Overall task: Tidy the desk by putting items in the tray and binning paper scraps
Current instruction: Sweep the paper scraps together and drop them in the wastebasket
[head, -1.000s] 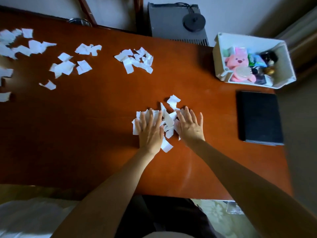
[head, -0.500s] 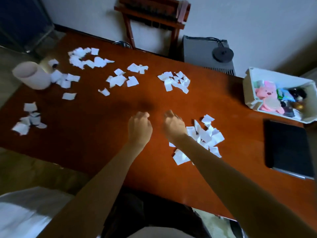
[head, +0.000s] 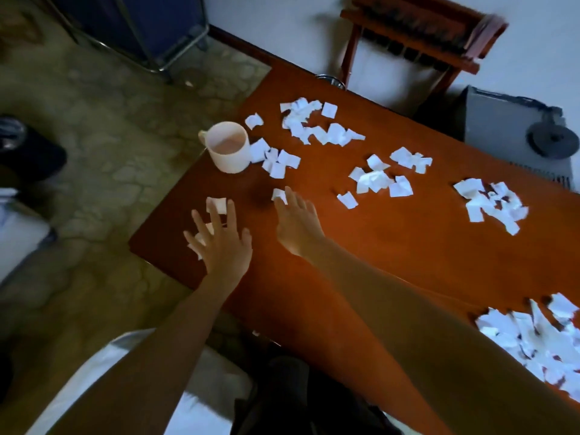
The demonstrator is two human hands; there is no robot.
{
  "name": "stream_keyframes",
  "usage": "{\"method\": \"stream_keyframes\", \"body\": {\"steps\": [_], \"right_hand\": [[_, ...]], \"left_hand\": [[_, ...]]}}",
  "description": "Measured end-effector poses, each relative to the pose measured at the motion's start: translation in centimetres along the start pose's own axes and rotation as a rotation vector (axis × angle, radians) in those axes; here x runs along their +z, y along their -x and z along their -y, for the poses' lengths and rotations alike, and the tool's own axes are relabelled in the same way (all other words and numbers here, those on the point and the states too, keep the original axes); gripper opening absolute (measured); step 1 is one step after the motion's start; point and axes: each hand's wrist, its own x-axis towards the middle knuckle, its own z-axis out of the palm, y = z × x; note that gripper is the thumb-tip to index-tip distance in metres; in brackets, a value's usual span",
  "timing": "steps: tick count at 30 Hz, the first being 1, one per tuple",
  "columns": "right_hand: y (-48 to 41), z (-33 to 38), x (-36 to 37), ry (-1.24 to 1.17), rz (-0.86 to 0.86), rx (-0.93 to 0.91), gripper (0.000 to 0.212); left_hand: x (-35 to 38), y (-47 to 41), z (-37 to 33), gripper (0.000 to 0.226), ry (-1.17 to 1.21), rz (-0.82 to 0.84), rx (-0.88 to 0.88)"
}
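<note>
My left hand (head: 221, 243) is spread open over the desk's near left corner, fingers above a few white paper scraps (head: 217, 205). My right hand (head: 296, 221) is open too, its fingertips at a single scrap (head: 278, 194). More torn white scraps lie in clusters: beside the cup (head: 276, 160), at the back (head: 309, 122), mid-desk (head: 376, 180), to the right (head: 489, 204), and a gathered pile (head: 539, 343) at the lower right edge. The tray is out of view.
A white cup (head: 230, 147) stands at the desk's left edge. The brown wooden desk (head: 392, 255) ends close to my left hand. A wooden chair (head: 417, 36) and a grey device (head: 514, 127) sit behind the desk. Patterned floor (head: 94, 136) lies left.
Both hands left the gathered pile, curled briefly, then opened again and moved to the desk's left corner. The view swung left, so the tray and black notebook dropped out of sight.
</note>
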Motion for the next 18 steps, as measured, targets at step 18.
{"method": "stream_keyframes", "body": {"steps": [18], "right_hand": [[-13.6, -1.6, -0.1, 0.144, 0.004, -0.045, 0.052]], "left_hand": [[2.9, -8.4, 0.1, 0.059, 0.09, 0.014, 0.414]]}}
